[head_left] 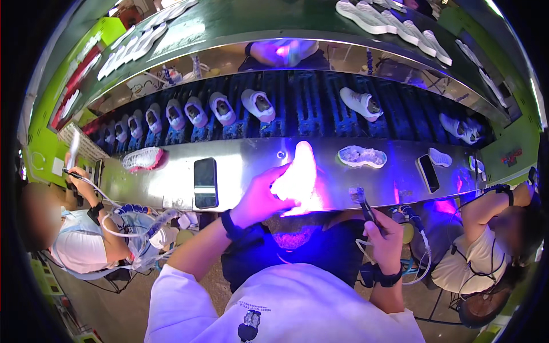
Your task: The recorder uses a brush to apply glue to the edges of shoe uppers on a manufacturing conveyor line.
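Observation:
My left hand (262, 195) is closed around a shoe (298, 171) held above the near edge of the metal bench. Violet-white light washes it out, so its details cannot be made out. A brush (361, 199) is gripped in my right hand (384, 239), its bristle end pointing up and away, apart from the shoe. Beyond the brush lies a pale shoe sole (362, 156) with its hollow side up. A dark phone (206, 183) rests left of my left hand.
Behind the metal bench (171, 191) runs a dark slatted conveyor (309, 103) carrying several white shoes (223, 108). More soles (366, 17) lie on a green shelf above. A white-and-pink shoe (143, 159) and a second phone (428, 173) lie on the bench. Co-workers sit on both sides.

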Demonstrator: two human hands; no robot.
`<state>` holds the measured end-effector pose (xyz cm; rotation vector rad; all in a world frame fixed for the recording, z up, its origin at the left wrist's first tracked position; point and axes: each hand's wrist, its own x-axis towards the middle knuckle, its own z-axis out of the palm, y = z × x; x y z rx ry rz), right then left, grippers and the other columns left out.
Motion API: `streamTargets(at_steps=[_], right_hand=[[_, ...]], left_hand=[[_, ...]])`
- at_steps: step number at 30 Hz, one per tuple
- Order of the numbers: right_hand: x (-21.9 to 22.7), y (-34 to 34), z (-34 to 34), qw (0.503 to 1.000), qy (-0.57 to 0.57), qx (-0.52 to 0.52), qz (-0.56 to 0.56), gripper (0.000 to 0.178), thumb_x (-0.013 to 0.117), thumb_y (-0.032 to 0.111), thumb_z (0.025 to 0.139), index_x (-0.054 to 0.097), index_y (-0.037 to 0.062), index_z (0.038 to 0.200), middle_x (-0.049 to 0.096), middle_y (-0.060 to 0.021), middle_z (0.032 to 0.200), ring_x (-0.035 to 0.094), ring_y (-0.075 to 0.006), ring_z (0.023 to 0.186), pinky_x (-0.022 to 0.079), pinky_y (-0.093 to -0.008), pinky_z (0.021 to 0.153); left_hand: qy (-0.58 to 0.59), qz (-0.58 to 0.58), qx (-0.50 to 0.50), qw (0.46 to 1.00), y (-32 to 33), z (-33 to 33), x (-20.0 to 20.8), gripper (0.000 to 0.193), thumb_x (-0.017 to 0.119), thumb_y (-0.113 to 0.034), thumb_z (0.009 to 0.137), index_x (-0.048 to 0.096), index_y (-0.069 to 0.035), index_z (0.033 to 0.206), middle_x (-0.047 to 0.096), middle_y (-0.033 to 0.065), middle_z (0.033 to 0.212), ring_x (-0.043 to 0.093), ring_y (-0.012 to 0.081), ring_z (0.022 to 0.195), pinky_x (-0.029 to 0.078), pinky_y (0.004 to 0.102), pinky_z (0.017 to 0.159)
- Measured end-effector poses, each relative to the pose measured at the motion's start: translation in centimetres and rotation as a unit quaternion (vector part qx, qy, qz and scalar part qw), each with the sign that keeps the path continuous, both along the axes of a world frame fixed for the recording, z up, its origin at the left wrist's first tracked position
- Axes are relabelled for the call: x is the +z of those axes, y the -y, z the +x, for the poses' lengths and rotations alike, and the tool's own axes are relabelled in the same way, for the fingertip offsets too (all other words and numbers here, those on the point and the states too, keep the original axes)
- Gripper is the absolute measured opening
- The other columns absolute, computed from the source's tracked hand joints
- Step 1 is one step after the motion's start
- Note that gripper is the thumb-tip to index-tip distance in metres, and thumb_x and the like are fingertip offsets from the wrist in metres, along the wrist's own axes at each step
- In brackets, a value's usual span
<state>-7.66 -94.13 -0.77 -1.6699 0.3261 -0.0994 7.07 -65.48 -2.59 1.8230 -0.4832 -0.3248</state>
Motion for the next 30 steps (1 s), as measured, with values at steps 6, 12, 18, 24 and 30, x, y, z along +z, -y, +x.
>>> streamTargets(at_steps=[6, 12, 18, 24, 30], right_hand=[[0.3, -1.2, 1.3, 0.998, 0.016, 0.033, -0.045, 0.034, 0.067, 0.003, 0.09, 0.066, -0.0061, 0.123, 0.064, -0.0014, 0.083, 0.057, -0.0078, 0.069, 0.047, -0.0225, 0.064], [1.6, -2.1, 2.8, 0.983, 0.044, 0.08, -0.162, 0.033, 0.072, 0.004, 0.086, 0.069, -0.0023, 0.118, 0.073, -0.0136, 0.091, 0.067, -0.0143, 0.08, 0.051, -0.0278, 0.077], [1.6, -1.5, 3.3, 0.984, 0.036, 0.078, -0.153, 0.033, 0.072, 0.004, 0.086, 0.07, 0.0001, 0.118, 0.073, -0.0137, 0.089, 0.069, -0.0148, 0.082, 0.052, -0.0277, 0.077], [-0.2, 0.4, 2.0, 0.977, 0.094, 0.115, -0.153, 0.034, 0.072, 0.004, 0.086, 0.07, 0.0008, 0.119, 0.074, -0.0118, 0.089, 0.069, -0.0136, 0.081, 0.053, -0.0279, 0.077], [-1.9, 3.2, -0.6, 0.986, -0.007, 0.163, -0.026, 0.032, 0.073, 0.007, 0.086, 0.071, 0.0002, 0.118, 0.071, -0.0032, 0.082, 0.064, -0.0115, 0.073, 0.052, -0.0252, 0.07]], left_hand=[[0.287, -0.013, -0.041, 0.957, -0.3, -2.5, 0.0, 0.082, 0.07, 0.003, 0.061, 0.051, -0.003, 0.14, 0.059, 0.0172, 0.133, 0.057, 0.038, 0.123, 0.047, 0.0461, 0.105], [0.516, 0.04, -0.096, 0.85, -1.4, -3.8, 1.5, 0.045, 0.071, -0.003, 0.078, 0.067, -0.008, 0.122, 0.062, 0.0137, 0.125, 0.059, 0.035, 0.119, 0.051, 0.0496, 0.103], [0.558, 0.068, -0.123, 0.818, -0.3, -4.1, 2.8, 0.037, 0.07, -0.009, 0.081, 0.07, -0.011, 0.118, 0.063, 0.0112, 0.124, 0.061, 0.0308, 0.116, 0.054, 0.0478, 0.102], [0.542, 0.084, -0.151, 0.822, 1.2, -3.9, 2.8, 0.037, 0.068, -0.009, 0.083, 0.069, -0.011, 0.12, 0.063, 0.0116, 0.126, 0.06, 0.0311, 0.12, 0.05, 0.0499, 0.106], [0.528, 0.106, -0.137, 0.831, 2.6, -3.4, 1.9, 0.036, 0.068, -0.009, 0.084, 0.069, -0.012, 0.121, 0.063, 0.0109, 0.127, 0.059, 0.0326, 0.123, 0.046, 0.0538, 0.11]])
